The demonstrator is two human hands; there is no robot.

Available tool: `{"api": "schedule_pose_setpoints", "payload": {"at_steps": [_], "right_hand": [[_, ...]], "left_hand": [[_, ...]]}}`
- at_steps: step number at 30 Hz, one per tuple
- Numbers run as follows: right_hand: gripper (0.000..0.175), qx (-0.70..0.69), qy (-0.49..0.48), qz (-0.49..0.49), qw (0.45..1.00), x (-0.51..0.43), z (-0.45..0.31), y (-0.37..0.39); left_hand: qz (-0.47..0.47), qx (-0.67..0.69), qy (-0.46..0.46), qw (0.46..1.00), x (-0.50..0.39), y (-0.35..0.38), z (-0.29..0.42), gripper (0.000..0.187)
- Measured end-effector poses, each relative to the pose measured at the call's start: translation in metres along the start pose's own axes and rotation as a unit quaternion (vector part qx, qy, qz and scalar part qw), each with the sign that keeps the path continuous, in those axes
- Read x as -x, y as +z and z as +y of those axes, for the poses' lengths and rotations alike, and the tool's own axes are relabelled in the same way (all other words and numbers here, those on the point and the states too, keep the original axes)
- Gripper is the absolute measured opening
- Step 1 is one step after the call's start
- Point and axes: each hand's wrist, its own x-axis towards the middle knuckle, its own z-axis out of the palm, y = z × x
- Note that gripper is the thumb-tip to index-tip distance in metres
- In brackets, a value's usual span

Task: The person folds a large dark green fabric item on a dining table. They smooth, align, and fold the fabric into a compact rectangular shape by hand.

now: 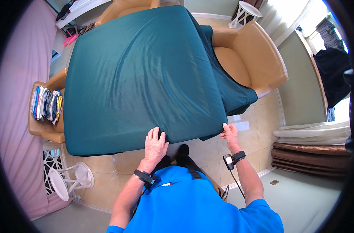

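A dark green stretchy cloth (pixel 142 75) covers a large rectangular table top in front of me, with curved wrinkles across its middle. Its loose part hangs over the right side, against a tan armchair. My left hand (pixel 156 144) rests on the cloth at the near edge, fingers slightly bent; whether they pinch the fabric is hard to tell. At the near right corner my right hand (pixel 230 134) has thumb and forefinger together at the cloth's edge, and seems to pinch it. Both wrists wear black straps with small devices.
A tan leather armchair (pixel 252 58) touches the cloth at the right. Folded clothes (pixel 47 104) stand in a row on another armchair (pixel 37 128) at the left. A white stool (pixel 59 183) lies on its side at the lower left. A pink curtain (pixel 22 87) hangs along the left.
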Motion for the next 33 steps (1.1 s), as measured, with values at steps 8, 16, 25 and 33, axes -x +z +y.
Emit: {"api": "schedule_pose_setpoints", "payload": {"at_steps": [8,16,25,33], "right_hand": [[0.020,0.016,-0.013,0.026,0.999,0.000,-0.003,-0.009],[0.016,0.213,0.010,-0.008,0.977,-0.009,-0.008,-0.034],[0.009,0.211,0.122,-0.123,0.962,-0.063,0.001,-0.062],[0.068,0.104,0.131,0.064,0.984,-0.195,0.000,-0.158]], "left_hand": [[-0.004,0.037,0.053,0.998,-0.017,-0.001,0.004,0.045],[0.006,0.144,0.052,0.988,-0.037,0.011,0.019,0.047],[0.013,0.108,0.051,0.993,-0.086,0.034,0.065,0.054],[-0.020,0.032,-0.032,0.999,-0.126,0.085,0.163,0.068]]}}
